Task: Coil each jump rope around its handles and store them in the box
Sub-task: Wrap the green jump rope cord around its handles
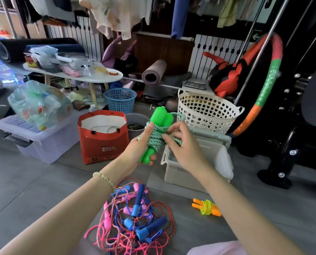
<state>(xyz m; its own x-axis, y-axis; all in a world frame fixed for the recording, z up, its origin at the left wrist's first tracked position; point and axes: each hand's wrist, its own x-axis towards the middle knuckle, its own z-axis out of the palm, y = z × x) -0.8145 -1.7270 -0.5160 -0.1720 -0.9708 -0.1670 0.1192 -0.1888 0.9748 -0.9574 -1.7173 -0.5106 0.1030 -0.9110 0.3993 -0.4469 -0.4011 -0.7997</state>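
Note:
My left hand (137, 150) grips the green jump rope (158, 128) by its two bright green handles, held upright with green-white cord wound around their middle. My right hand (183, 146) pinches the loose cord at the right side of the coil. Both hands hover just left of the open white storage box (221, 159) on the floor. A tangled pile of jump ropes (135, 218) with blue and pink handles lies on the floor in front of me. An orange jump rope (206, 207), wrapped in its yellow cord, lies to the right of the pile.
A red paper bag (103, 138) stands left of the box. Behind the box is a white perforated basket (206, 111), with a blue basket (120, 99) farther back. A clear lidded bin (37, 142) sits left. A hoop (263, 85) and black gym machine stand right.

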